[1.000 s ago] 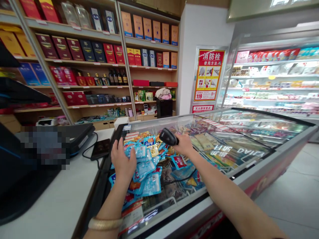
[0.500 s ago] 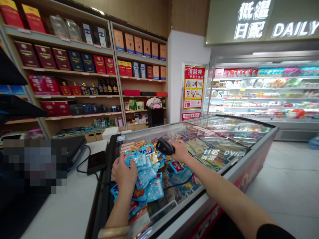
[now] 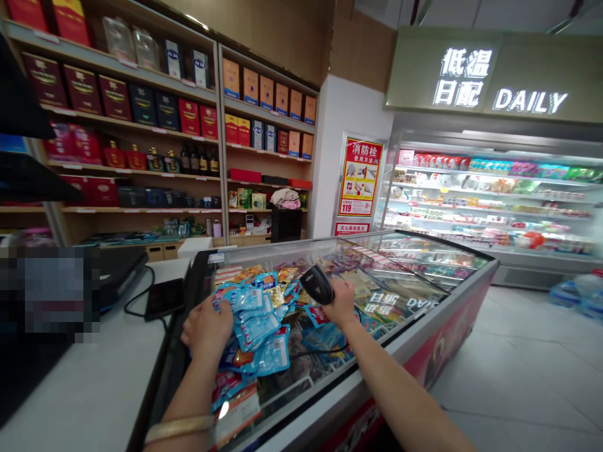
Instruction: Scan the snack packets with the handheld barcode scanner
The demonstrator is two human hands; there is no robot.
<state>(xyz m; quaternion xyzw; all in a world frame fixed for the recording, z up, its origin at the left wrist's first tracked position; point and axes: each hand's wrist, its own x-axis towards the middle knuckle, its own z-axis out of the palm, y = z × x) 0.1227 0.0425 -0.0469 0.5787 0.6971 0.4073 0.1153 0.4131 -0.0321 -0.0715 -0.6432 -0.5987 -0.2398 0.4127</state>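
My right hand (image 3: 340, 303) is wrapped round the grip of a black barcode scanner (image 3: 316, 285), held above the glass lid of a chest freezer. The scanner's head points left, over a heap of small snack packets (image 3: 257, 329), mostly light blue, some gold or red. At the heap's left edge, my left hand (image 3: 207, 326) has its fingers curled against a blue packet (image 3: 220, 295); its fingertips are partly hidden. A red-and-blue packet (image 3: 316, 315) lies apart from the heap, just below the scanner. The scanner's dark cable (image 3: 325, 350) trails across the lid.
The chest freezer (image 3: 452, 339) stretches away to the right. A white counter (image 3: 127, 351) with a dark phone-like device (image 3: 164, 297) adjoins it at left. Behind stand shelves (image 3: 141, 122) of boxes and bottles. A lit refrigerated case (image 3: 490, 194) and water bottles (image 3: 584, 295) are at right.
My view has shifted, so the freezer sits lower and further left. My left hand has slid a little left against the heap. The scanner has tilted and sits slightly further right of the packets.
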